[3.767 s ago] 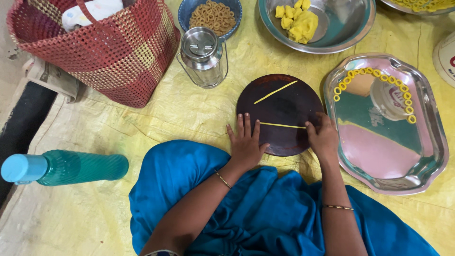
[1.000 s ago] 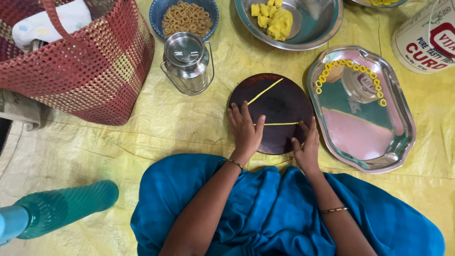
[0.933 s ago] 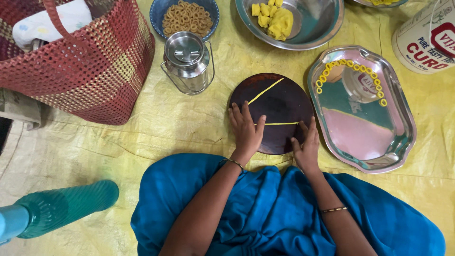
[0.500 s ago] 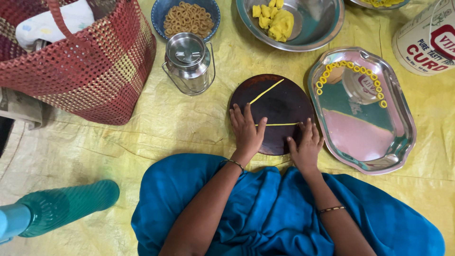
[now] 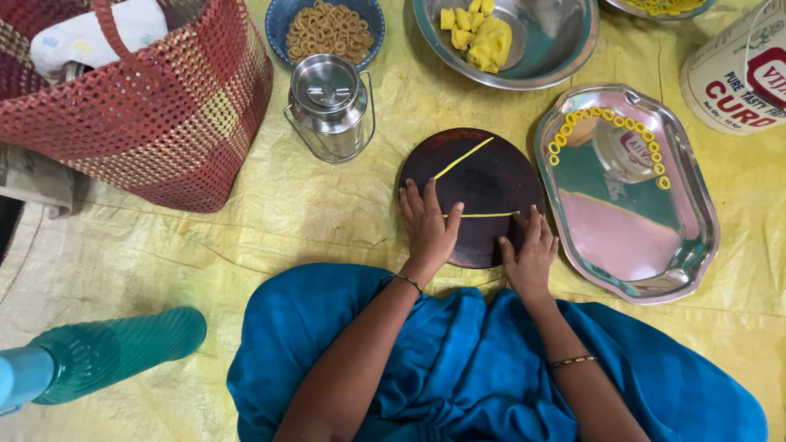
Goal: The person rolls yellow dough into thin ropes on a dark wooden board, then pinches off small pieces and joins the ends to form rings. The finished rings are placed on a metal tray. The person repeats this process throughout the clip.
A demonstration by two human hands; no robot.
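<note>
A yellow plastic sheet (image 5: pixel 270 221) covers the floor. Directly on it: round dark board (image 5: pixel 491 184) at centre, steel tray (image 5: pixel 647 245) right, steel can (image 5: pixel 330 106) and woven basket (image 5: pixel 155 123) left, bowls far, green bottle (image 5: pixel 106 356) near left.

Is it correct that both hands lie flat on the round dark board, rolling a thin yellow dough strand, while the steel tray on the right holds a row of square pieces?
Not quite: the head view shows small yellow rings, not squares, along the steel tray rim. The rest holds.
</note>
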